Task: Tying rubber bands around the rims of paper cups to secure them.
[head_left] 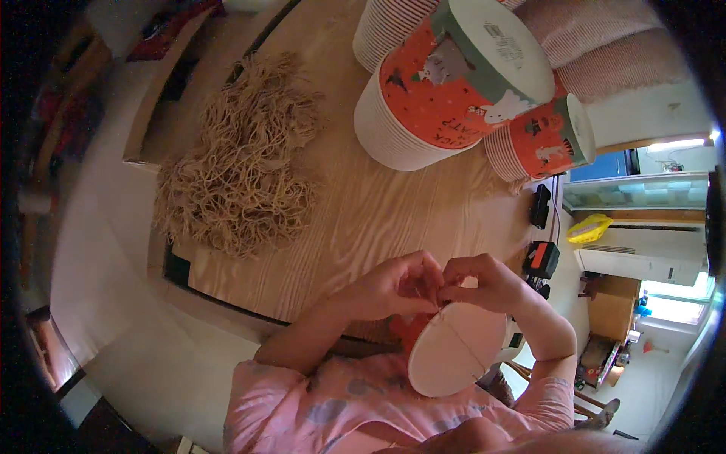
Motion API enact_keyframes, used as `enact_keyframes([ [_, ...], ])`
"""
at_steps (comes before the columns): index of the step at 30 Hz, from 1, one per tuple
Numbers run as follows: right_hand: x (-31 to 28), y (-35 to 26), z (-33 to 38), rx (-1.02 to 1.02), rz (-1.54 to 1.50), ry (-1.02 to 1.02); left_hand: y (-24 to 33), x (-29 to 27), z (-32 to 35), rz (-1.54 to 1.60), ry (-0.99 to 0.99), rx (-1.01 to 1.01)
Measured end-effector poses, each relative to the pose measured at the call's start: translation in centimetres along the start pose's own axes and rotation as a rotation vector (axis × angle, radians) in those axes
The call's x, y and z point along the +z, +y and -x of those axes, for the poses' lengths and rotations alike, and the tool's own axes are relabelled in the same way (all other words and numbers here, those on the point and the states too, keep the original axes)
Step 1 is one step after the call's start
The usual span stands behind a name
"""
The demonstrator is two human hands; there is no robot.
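Note:
A paper bucket [457, 352], its pale round end towards me and its side red, is held close against my pink patterned shirt. A thin twine [463, 342] runs across that end from rim to rim. My left hand [404, 286] pinches at the bucket's far rim, where the twine reaches the edge. Right beside it, fingertips almost touching, my right hand [480, 284] is also closed on the twine. The exact spot between the fingertips is partly hidden. On the table to the left lies a loose heap of brown twine pieces [246, 163].
Upside-down stacks of red and green printed paper buckets [446, 83] stand at the far side of the wooden table [363, 219]. A smaller-looking stack [544, 140] is to their right. Black devices with a cable [541, 259] sit at the table's right edge. A yellow bag [590, 228] is beyond.

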State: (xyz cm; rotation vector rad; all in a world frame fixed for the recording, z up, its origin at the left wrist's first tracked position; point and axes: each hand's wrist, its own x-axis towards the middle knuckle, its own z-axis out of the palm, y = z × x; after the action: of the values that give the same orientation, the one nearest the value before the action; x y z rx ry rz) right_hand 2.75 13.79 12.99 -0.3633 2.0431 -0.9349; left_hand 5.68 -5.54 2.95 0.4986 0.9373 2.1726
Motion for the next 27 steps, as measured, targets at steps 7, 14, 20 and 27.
enact_keyframes([
  [7,0.9,-0.5,0.4,-0.027,-0.043,0.102,-0.1,-0.7,0.5,-0.09,0.194,-0.032],
  [14,1.7,-0.7,0.9,-0.104,-0.065,0.247,1.2,-0.9,0.6,-0.772,0.493,0.051],
  [20,1.8,-1.0,1.5,-0.062,-0.038,0.284,3.7,1.8,0.5,-0.655,0.211,0.131],
  [27,2.9,-0.4,2.4,-0.161,0.057,0.448,2.0,2.3,1.1,-0.502,0.235,0.049],
])
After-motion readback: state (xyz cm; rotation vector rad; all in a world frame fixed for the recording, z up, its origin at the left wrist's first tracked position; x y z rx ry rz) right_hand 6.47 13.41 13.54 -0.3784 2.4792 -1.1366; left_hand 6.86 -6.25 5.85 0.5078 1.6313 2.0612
